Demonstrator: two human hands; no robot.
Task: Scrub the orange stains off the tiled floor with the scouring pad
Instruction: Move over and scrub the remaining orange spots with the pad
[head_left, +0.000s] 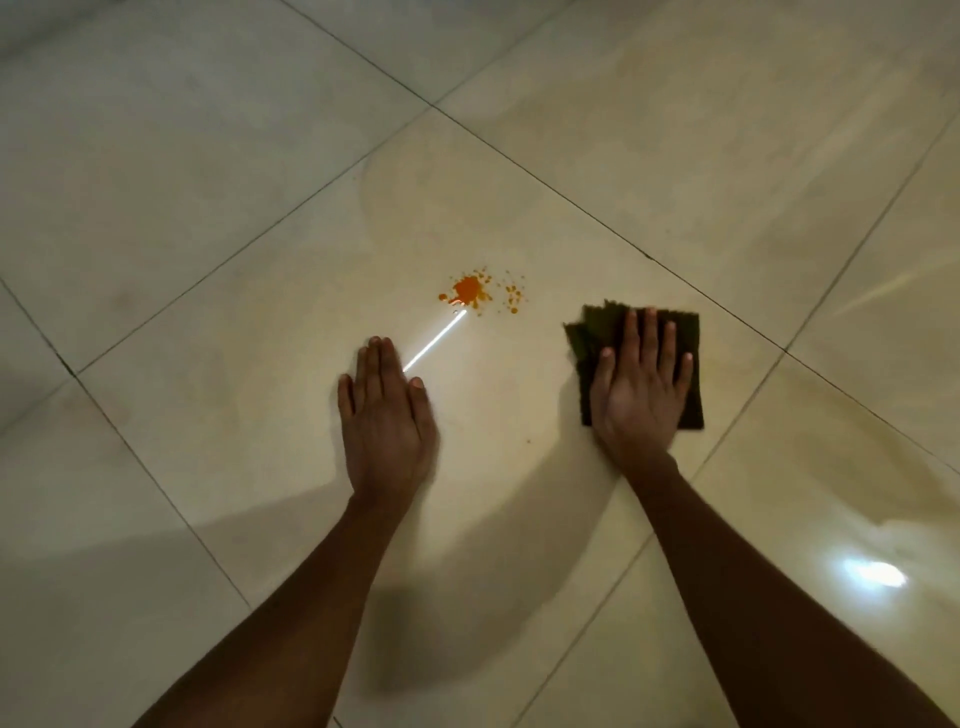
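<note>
Head view: 2 bare hands are lying flat on a glossy cream tiled floor (208, 156).
Scouring pad: a dark green scouring pad (589, 332) is lying flat on the floor, roughly square with no clear long axis, its ragged far-left corner pointing toward the stains.
Orange stains: the orange stains (469, 290) are sitting beyond and between the hands, a main blot with finer specks trailing to its right.
Right hand: the right hand (640, 387) is pressing palm-down on the pad, fingers straight and slightly spread.
Left hand: the left hand (387, 415) is resting flat on bare tile, fingers straight and pressed together, holding nothing.
Room: bare tile is separating pad and stains; dark grout lines are crossing diagonally around them.
</note>
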